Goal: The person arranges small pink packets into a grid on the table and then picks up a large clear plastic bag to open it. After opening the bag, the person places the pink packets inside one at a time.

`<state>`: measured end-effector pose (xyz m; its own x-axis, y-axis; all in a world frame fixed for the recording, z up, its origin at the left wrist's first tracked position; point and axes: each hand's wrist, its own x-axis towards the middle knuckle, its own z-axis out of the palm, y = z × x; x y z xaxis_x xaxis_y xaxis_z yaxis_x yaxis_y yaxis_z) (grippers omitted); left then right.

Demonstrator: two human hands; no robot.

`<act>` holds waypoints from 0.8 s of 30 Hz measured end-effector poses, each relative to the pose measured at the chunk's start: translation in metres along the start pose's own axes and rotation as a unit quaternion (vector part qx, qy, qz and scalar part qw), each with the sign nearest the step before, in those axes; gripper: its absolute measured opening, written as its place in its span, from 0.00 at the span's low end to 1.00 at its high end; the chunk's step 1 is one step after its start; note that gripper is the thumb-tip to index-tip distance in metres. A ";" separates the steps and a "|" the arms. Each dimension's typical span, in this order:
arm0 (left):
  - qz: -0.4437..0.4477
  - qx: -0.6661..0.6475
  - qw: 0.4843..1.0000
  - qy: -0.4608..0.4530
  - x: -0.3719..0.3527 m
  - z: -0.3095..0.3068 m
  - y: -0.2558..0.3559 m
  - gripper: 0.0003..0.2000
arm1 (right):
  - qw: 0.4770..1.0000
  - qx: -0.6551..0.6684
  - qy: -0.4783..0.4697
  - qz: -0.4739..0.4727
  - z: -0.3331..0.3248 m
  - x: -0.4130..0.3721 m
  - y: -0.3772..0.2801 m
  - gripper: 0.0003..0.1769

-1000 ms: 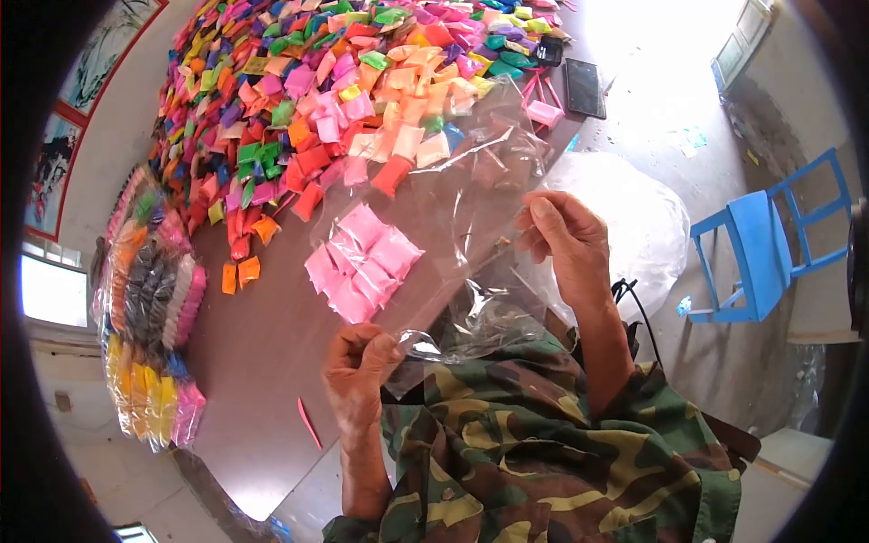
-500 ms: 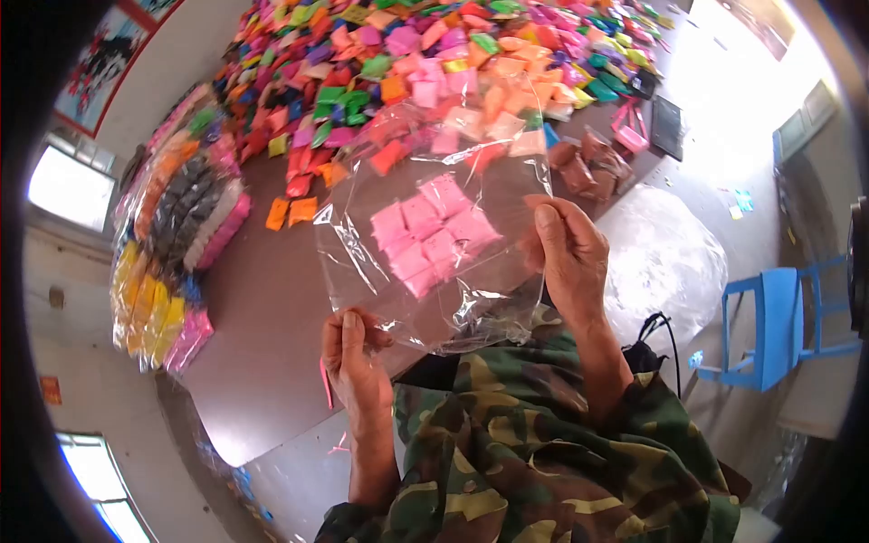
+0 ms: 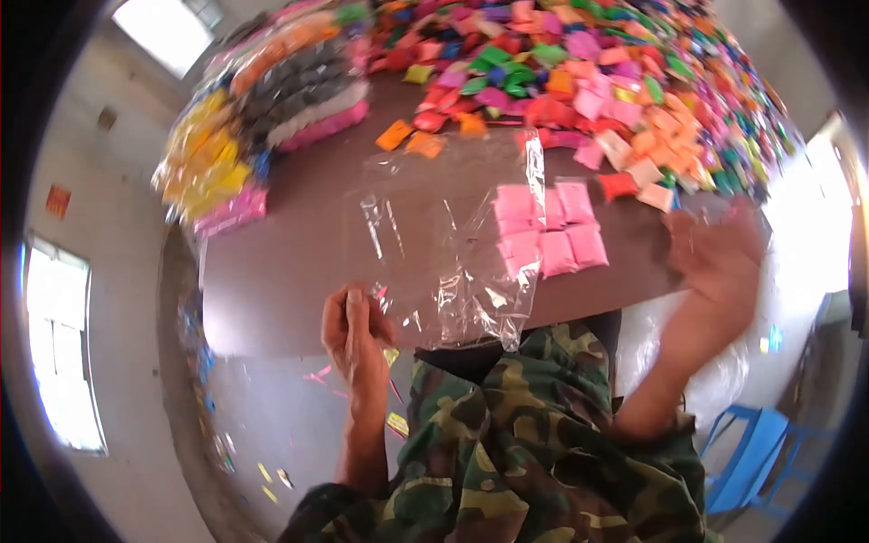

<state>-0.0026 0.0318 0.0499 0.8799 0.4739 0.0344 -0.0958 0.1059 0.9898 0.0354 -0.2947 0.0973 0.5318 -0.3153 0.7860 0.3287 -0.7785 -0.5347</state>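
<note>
My left hand pinches the lower left edge of a clear plastic bag between thumb and fingers. The bag is spread out above the brown table, and its right edge overlaps a block of small pink packets laid in two rows on the tabletop. To the right, near the table's edge, my right hand is off the bag. Motion blurs its fingers, so whether they hold anything cannot be made out.
Loose coloured packets are heaped along the far side of the table. Filled clear bags of packets are stacked at the far left. On the right a blue chair stands on the floor near clear plastic film.
My right hand has let go of the bag and moved right. The bag has shifted left relative to the pink packets. The view has turned, and my left hand keeps its pinch.
</note>
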 end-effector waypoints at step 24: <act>0.002 -0.002 0.999 0.040 -0.016 -0.039 -0.014 0.13 | 0.957 0.062 -0.266 -0.098 -0.066 0.024 -0.091 0.23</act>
<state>-0.0337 0.0566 0.0304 0.8394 0.5429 0.0266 -0.1005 0.1069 0.9892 -0.0328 -0.2674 0.1849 0.7617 0.1778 0.6231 0.5355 -0.7140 -0.4509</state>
